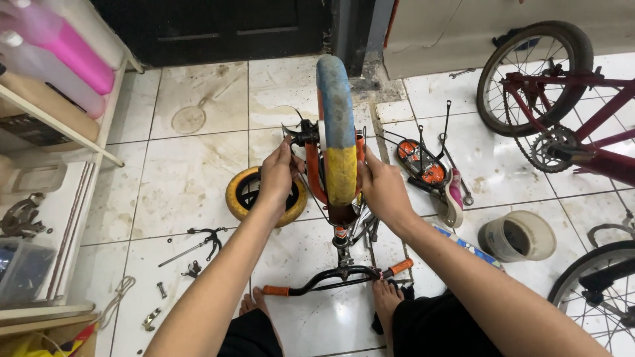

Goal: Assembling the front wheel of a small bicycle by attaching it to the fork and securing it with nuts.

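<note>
1. Now L hand point(278, 173) pinches the axle end left of the wheel point(337, 125); R hand point(382, 188) grips the fork on its right.
2. Wheel stands upright, mid-floor, above the handlebar point(337, 277).
3. Prob. light, stiff; worn tyre grippy, so hold by the fork.
4. Yellow tyre point(239, 192) flat behind L hand.

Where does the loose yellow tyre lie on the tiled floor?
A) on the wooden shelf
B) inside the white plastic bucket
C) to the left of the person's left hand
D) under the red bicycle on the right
C: the loose yellow rubber tyre lies flat on the white tiled floor, just left of and partly behind the left hand.
</note>
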